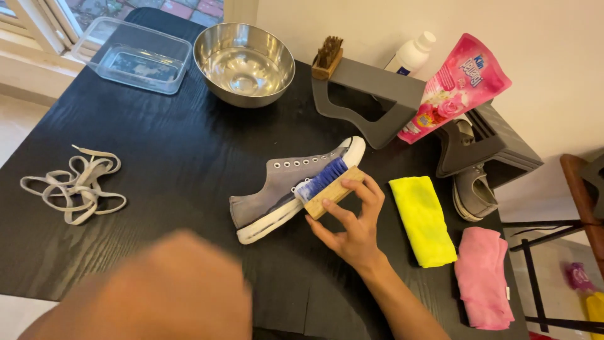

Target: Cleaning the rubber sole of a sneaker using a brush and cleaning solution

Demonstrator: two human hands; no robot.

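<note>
A grey lace-less sneaker (277, 189) with a white sole lies on its side in the middle of the black table (176, 145). My right hand (353, 221) grips a wooden brush (328, 184) with blue bristles, pressed against the shoe's side near the toe. My left hand (170, 289) is a large blur at the bottom left, close to the camera; it holds nothing that I can make out, and its fingers cannot be told apart.
Loose grey laces (78, 184) lie at the left. A steel bowl (244, 62) and clear plastic box (137, 55) stand at the back. A grey stand (377, 101) bears a second brush (327, 56), a white bottle (410, 53), a pink pouch (456, 85). Second sneaker (472, 189), yellow cloth (423, 220), pink cloth (483, 277) at right.
</note>
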